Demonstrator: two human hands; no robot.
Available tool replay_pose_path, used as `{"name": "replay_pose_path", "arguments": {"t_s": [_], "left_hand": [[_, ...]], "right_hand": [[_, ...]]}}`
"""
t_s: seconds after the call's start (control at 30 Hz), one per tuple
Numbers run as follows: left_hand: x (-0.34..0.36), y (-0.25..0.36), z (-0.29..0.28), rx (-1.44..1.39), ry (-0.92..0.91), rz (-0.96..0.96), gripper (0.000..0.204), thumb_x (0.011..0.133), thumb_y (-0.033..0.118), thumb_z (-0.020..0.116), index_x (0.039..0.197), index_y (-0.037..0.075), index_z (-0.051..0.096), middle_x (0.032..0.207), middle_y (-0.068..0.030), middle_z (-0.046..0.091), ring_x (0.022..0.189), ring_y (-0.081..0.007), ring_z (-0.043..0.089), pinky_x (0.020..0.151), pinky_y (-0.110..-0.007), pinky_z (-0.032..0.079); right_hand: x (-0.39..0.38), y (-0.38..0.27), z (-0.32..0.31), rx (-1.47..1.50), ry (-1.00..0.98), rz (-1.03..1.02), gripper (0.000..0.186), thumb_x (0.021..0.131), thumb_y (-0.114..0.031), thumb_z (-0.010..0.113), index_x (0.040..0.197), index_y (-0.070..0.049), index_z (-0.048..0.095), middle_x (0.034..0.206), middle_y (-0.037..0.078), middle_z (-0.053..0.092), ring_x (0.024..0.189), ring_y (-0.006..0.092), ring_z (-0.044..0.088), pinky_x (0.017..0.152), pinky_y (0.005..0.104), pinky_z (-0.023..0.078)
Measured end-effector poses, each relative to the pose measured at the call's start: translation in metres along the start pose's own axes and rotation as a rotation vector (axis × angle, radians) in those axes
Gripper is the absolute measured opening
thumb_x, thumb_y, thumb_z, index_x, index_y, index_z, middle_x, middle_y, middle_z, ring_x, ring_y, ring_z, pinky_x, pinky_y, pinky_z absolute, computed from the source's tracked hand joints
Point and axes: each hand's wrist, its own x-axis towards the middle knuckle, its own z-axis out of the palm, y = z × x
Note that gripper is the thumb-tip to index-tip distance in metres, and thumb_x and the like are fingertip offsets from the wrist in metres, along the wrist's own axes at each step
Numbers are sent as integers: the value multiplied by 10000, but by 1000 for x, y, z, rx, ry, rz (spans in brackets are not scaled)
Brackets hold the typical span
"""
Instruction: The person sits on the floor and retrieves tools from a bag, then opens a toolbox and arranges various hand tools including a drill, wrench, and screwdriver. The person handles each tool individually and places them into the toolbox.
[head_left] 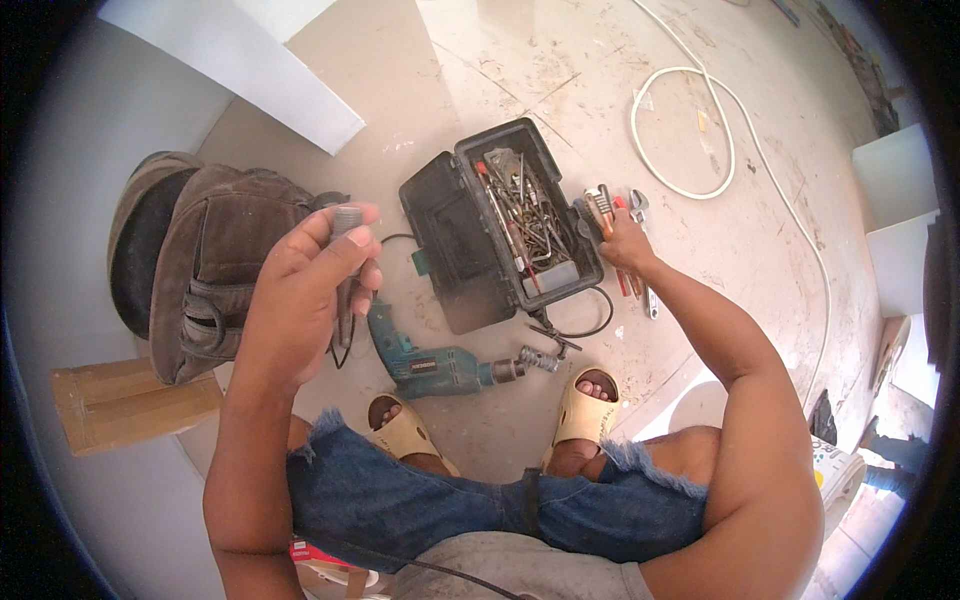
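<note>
Raised at the left, my left hand (315, 290) is closed round a grey rod-like tool (347, 220) with a ribbed top end; its darker tapered part shows below the fingers. My right hand (626, 243) reaches to the right of the toolbox, fingers wrapped round an orange-handled tool (601, 208) whose kind I cannot make out. Beside that hand lie an adjustable wrench (638, 202) and red-handled tools (622, 282). The open black toolbox (530, 135) holds many jumbled metal bits and tools (525, 215).
A teal power drill (430, 368) lies before my sandalled feet (587, 405), a spiral metal piece (540, 358) at its chuck. A brown backpack (235, 250) and a cardboard box (135, 405) stand left. White cable (690, 70) loops across the floor at the far right.
</note>
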Motion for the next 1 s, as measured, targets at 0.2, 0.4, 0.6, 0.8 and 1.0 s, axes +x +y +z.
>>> {"name": "replay_pose_path", "arguments": {"t_s": [0.2, 0.4, 0.6, 0.8, 1.0], "left_hand": [[1, -4, 1, 71, 24, -10, 343, 994, 231, 617, 1266, 22, 609, 937, 3, 603, 794, -105, 558, 640, -267, 426], [-2, -3, -17, 15, 54, 38, 346, 999, 196, 623, 1287, 7, 589, 934, -15, 620, 782, -99, 573, 620, -256, 440], [-4, -4, -14, 17, 31, 67, 309, 1006, 197, 617, 1251, 9, 612, 941, -11, 626, 778, -101, 578, 620, -254, 439], [0, -2, -12, 15, 26, 64, 315, 1002, 199, 627, 1256, 14, 613, 946, -10, 627, 792, -102, 579, 630, -254, 438], [-3, -4, -9, -5, -1, 25, 348, 997, 207, 641, 1286, 17, 601, 966, -17, 633, 807, -114, 583, 641, -256, 438]], "right_hand": [[-7, 13, 11, 7, 139, -221, 562, 788, -156, 688, 1253, 36, 438, 1136, 324, 627, 1076, 475, 637, 934, 520, 505], [-1, 29, -60, 201, 178, -107, 504, 812, -249, 658, 1194, 37, 496, 1053, 324, 652, 1026, 462, 659, 877, 505, 512], [-3, 127, -72, 77, 209, 133, 567, 800, -265, 679, 1245, 50, 521, 1111, 310, 668, 1035, 426, 683, 892, 468, 536], [-26, 110, -71, -219, -72, 298, 532, 769, -322, 732, 1148, 47, 673, 1106, 270, 708, 1064, 390, 695, 900, 447, 557], [-4, 70, -95, -649, -311, 213, 504, 713, -364, 817, 1093, -37, 764, 1127, 206, 731, 1051, 330, 713, 904, 442, 570]]}}
